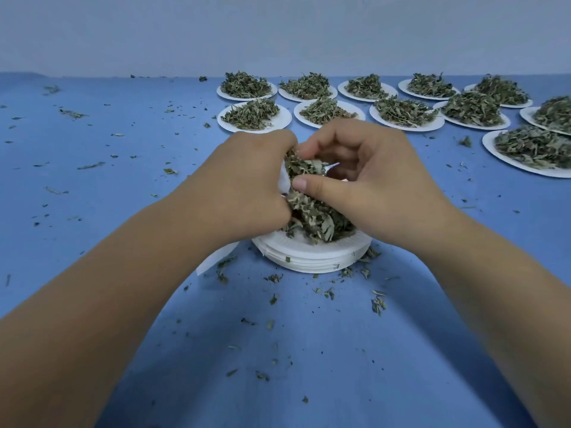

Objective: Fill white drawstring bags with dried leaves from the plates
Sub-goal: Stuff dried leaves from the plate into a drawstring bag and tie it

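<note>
A stack of white paper plates sits in the middle of the blue table, with a heap of dried green leaves on top. My left hand grips the white drawstring bag above the plate; only a small patch of its cloth shows between my hands. My right hand is closed on a clump of leaves at the bag's mouth, its thumb pressing against the bag. A white corner of cloth pokes out below my left wrist.
Several white plates heaped with dried leaves stand in rows at the back right, reaching to the right edge. Leaf crumbs are scattered over the blue table. A pale wall rises behind the table.
</note>
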Motion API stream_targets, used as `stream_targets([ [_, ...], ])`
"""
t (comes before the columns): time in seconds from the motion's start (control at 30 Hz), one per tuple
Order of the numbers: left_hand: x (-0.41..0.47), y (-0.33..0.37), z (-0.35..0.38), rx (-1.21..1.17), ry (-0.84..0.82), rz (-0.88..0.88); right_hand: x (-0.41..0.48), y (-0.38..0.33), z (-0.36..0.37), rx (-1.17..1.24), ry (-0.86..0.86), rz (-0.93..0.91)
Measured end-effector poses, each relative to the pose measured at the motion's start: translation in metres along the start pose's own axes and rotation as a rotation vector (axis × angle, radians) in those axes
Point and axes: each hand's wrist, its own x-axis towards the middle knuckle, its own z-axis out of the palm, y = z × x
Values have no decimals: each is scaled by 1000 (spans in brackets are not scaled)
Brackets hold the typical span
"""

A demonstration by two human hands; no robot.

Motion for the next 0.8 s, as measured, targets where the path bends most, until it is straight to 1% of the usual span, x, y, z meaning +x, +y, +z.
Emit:
stream_targets([
  [0.13,5,5,0,-18,-28,77,-1,-2,6,39,79,-24],
  [0.2,6,5,0,-52,-59,83,-1,-2,3,85,46,16],
  [0.3,6,5,-1,-64,-82,80,-5,-3,-4,155,-53,66],
  [0.47,7,14,-6,-108,-85,131,-1,-9,-2,4,18,-4],
  [0.53,8,17,-7,-114,-100,149,1,-8,-1,-17,73,13],
  [0.63,10,21,-8,-47,-101,151,3,-4,-1,-23,124,103],
  [0.7,9,23,-10,5,-90,175,5,-3,-3,62,70,203],
  [0.77,7,26,-12,11,-69,203,8,-1,-7,210,-46,299],
  [0.8,6,28,-13,17,-60,207,9,-1,-9,244,-98,311],
])
